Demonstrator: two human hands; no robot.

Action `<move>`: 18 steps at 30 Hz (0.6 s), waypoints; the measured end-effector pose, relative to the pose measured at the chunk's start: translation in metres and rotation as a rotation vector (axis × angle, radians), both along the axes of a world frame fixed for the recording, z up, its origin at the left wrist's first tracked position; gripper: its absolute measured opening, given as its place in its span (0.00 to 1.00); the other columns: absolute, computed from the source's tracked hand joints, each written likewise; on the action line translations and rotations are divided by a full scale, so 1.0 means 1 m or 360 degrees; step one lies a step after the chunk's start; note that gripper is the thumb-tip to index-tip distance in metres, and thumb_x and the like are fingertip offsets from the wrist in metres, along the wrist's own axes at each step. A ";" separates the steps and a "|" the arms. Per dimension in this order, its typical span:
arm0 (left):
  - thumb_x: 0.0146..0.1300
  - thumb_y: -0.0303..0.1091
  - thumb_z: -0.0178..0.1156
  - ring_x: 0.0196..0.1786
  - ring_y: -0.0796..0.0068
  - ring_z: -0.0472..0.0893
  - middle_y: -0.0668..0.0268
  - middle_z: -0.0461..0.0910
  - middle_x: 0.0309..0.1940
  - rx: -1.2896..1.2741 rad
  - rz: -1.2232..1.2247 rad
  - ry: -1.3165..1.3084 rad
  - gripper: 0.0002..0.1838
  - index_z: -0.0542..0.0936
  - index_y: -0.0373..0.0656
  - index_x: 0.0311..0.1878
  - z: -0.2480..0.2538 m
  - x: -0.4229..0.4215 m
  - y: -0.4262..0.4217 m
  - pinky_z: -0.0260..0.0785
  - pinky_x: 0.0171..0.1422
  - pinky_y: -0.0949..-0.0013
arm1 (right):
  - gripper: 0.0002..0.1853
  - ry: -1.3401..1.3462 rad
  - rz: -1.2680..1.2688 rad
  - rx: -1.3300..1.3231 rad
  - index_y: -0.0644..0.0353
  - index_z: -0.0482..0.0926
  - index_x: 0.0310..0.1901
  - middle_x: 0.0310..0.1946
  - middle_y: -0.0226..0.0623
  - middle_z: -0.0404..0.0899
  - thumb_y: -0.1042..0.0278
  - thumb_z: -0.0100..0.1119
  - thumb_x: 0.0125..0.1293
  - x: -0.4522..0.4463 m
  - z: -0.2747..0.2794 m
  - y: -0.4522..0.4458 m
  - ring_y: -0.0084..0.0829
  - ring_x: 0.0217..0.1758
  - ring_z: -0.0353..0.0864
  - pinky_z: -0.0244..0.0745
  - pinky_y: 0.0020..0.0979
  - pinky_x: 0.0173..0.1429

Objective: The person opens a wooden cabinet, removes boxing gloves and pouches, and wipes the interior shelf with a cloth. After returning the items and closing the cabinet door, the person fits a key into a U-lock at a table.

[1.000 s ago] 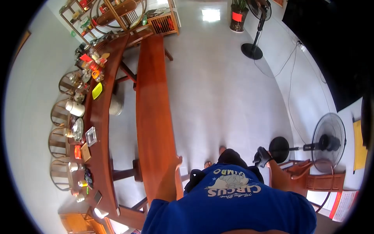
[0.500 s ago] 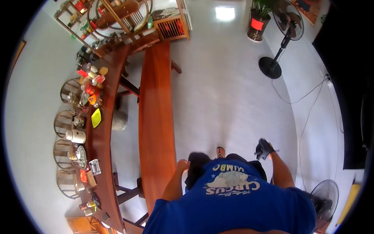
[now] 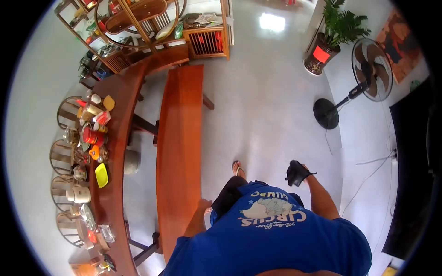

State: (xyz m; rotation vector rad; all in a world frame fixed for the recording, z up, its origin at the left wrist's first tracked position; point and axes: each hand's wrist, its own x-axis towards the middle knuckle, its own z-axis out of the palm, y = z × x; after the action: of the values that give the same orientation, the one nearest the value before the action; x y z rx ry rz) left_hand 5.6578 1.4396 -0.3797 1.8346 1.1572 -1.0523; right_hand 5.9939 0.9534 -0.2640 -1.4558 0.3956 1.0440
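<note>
Right hand [image 3: 305, 177], right of center: closed on black item [image 3: 296, 173]. Left hand [image 3: 205, 205], lower center: at bench edge; finger state indeterminate. Wooden bench [image 3: 179, 138]: alongside cluttered table [image 3: 115, 101], left. Floor [image 3: 267, 106]: gray, glossy. Fan [image 3: 369, 70], potted plant [image 3: 321, 54]: upper right.

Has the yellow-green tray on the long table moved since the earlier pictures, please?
No, the tray still lies on the table, beside the orange item.

Diffuse, bright light; white glare marks the floor [image 3: 271, 92]; fisheye distortion bows the long edges of the table [image 3: 115, 89]; soft black vignetting rings the view
</note>
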 end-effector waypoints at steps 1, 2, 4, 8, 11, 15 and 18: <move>0.70 0.51 0.48 0.40 0.43 0.88 0.44 0.87 0.35 0.0113 -0.0526 -0.0137 0.29 0.86 0.32 0.34 -0.045 0.029 0.028 0.79 0.51 0.43 | 0.22 0.0046 -0.0079 0.0041 0.60 0.84 0.42 0.33 0.42 0.86 0.46 0.56 0.76 0.017 -0.004 0.003 0.42 0.33 0.90 0.86 0.43 0.40; 0.70 0.50 0.48 0.40 0.43 0.88 0.43 0.87 0.35 0.0128 -0.0592 -0.0249 0.28 0.85 0.32 0.34 -0.037 0.064 0.048 0.78 0.50 0.43 | 0.21 -0.0027 0.0007 -0.0092 0.61 0.83 0.40 0.33 0.41 0.85 0.48 0.56 0.77 0.033 0.020 0.016 0.43 0.33 0.90 0.86 0.46 0.37; 0.69 0.48 0.49 0.39 0.41 0.86 0.41 0.86 0.35 0.0191 -0.0632 -0.0464 0.26 0.84 0.32 0.33 -0.008 0.150 0.080 0.77 0.48 0.42 | 0.22 0.0105 -0.0091 0.0080 0.61 0.82 0.38 0.30 0.42 0.84 0.47 0.55 0.77 0.073 0.024 0.016 0.44 0.32 0.89 0.85 0.49 0.32; 0.68 0.45 0.50 0.39 0.39 0.84 0.38 0.84 0.36 0.0324 -0.0493 -0.0906 0.23 0.82 0.32 0.31 0.054 0.318 0.119 0.74 0.44 0.40 | 0.29 -0.0014 -0.0144 -0.0193 0.64 0.80 0.33 0.23 0.45 0.81 0.40 0.53 0.76 0.135 0.064 0.049 0.47 0.29 0.89 0.82 0.51 0.26; 0.67 0.44 0.53 0.35 0.40 0.84 0.40 0.83 0.31 0.0419 -0.0396 -0.1161 0.22 0.81 0.32 0.27 0.073 0.423 0.139 0.74 0.41 0.42 | 0.31 0.0028 -0.0142 -0.0184 0.63 0.79 0.30 0.23 0.44 0.81 0.38 0.54 0.75 0.182 0.061 0.068 0.49 0.28 0.89 0.84 0.53 0.26; 0.65 0.43 0.55 0.34 0.41 0.84 0.42 0.83 0.29 0.0440 -0.0278 -0.1278 0.21 0.82 0.34 0.25 0.045 0.529 0.173 0.74 0.40 0.42 | 0.29 0.0042 -0.0102 -0.0317 0.61 0.80 0.29 0.23 0.42 0.81 0.39 0.55 0.75 0.293 0.024 0.096 0.45 0.28 0.88 0.83 0.52 0.29; 0.64 0.44 0.56 0.36 0.41 0.85 0.41 0.84 0.32 0.0228 -0.0323 -0.0837 0.20 0.84 0.35 0.28 0.054 0.544 0.191 0.76 0.45 0.43 | 0.27 -0.0033 -0.0090 -0.0268 0.60 0.82 0.30 0.24 0.40 0.82 0.43 0.54 0.77 0.354 -0.024 0.100 0.35 0.26 0.83 0.76 0.37 0.32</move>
State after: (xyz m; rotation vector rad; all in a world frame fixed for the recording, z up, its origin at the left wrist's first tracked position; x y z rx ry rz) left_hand 6.2020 1.6306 -0.3254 2.2004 0.7567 -0.5406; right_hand 6.3483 1.0534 -0.2877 -1.5945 0.5171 0.9682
